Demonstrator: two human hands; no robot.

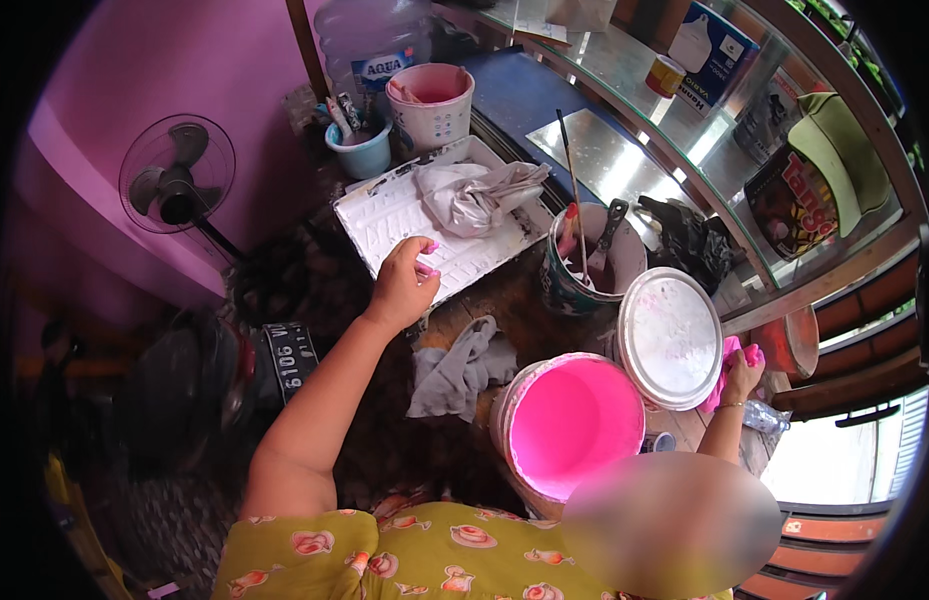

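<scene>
So here's where things stand. The table (504, 300) in the middle of the frame is pretty crowded. The big bucket (569, 425) at lower centre is open and full of pink paint, and its lid (669, 335) is already off, lying just to the right of it. The white paint tray (384, 225) up at centre-left looks dry, with no pink in it yet, just a crumpled sheet (479, 195) dumped on its far end. So I'd say the pouring is still left. The mixing pot (569, 290) behind the bucket has a stick and a tool in it. There's a grey rag (459, 365) by the bucket. My left hand (404, 285) rests on the tray edge, fingers loosely bent, holding nothing. My right hand (741, 370) is closed around a pink cloth (729, 350) next to the lid.
</scene>
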